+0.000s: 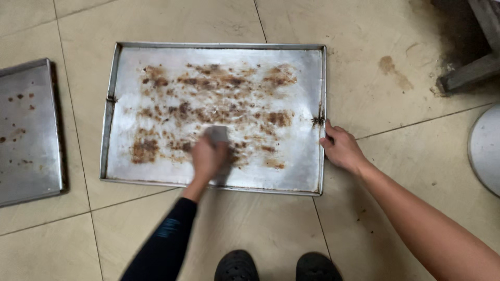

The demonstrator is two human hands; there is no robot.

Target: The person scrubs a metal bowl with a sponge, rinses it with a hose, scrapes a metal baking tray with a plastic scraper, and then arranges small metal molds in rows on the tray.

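Note:
A large rectangular metal baking tray (307, 57) lies flat on the tiled floor, its surface covered with brown burnt-on residue (219, 83). My left hand (208, 156), in a dark sleeve and blurred by motion, is shut on a small grey flat scraper (217, 133) pressed against the tray's lower middle. My right hand (341, 148), bare-armed, rests on the tray's right rim, fingers curled over the edge.
A second metal tray (28, 130) with a few brown spots lies at the left. A round pale object (487, 148) sits at the right edge. Dark wooden furniture legs (469, 73) stand at the top right. My two black shoes (276, 266) are at the bottom.

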